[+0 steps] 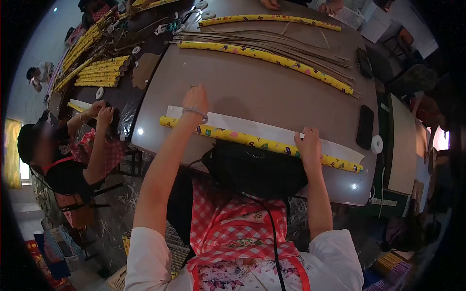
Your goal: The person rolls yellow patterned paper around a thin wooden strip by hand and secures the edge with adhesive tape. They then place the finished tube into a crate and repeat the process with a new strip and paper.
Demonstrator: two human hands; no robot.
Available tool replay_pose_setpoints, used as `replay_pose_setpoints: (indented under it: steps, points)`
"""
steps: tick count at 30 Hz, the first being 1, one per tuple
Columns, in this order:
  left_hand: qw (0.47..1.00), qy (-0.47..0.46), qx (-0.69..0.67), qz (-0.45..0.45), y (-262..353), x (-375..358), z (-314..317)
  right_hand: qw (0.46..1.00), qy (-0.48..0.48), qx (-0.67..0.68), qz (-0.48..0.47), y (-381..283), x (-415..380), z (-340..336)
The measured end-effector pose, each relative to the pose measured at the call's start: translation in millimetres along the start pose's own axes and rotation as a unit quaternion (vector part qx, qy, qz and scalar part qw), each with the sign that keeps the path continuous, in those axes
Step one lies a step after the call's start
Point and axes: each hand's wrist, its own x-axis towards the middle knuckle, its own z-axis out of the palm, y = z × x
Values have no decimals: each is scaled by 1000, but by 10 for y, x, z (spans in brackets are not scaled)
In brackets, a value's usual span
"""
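Note:
A long yellow patterned paper roll [235,136] lies along the near edge of the table, with a strip of its white underside [262,127] spread flat behind it. My left hand [195,99], with a bracelet at the wrist, is over the left part of the white strip, fingers curled; whatever is in them is hidden. Toward the roll's right part, my right hand [309,145] pinches at the white paper's edge, thumb and fingers close together. A black bag-like thing [257,167] sits against the table edge before me, partly below the roll.
Two more yellow rolls, the nearer one [264,57] beside thin brown strips [262,41], lie farther back. On the right are a black case [365,127] and a white tape roll [376,144]. At left, a co-worker's hands [99,112] work near stacked yellow tubes [102,72].

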Motion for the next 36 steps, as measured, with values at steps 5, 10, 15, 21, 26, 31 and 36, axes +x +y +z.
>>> replay_pose_setpoints:
  steps: [5, 10, 15, 21, 26, 31, 36]
  points:
    - [928, -187, -250, 203, 1029, -331, -57, 1000, 7, 0, -7, 40, 2, 45]
    - [897, -292, -228, 242, 1631, -390, 163, 1000, 2, -11, -18, 12, -3, -6]
    - [939, -284, -94, 169, 1390, -278, -2, 1000, 2, 4, -9, 50, 2, 37]
    - [972, -221, 34, 74, 650, -111, -171, 1000, -14, 6, 8, 22, 13, 19]
    - [966, -79, -160, 188, 1002, -372, 28, 1000, -15, 14, 11, -3, -5, -5]
    - [923, -174, -248, 238, 1931, -695, 154, 999, 22, 19, -26, 8, -32, -19]
    - [892, -234, -295, 249, 2165, -662, 328, 999, 0, -7, -35, 115, -17, 49]
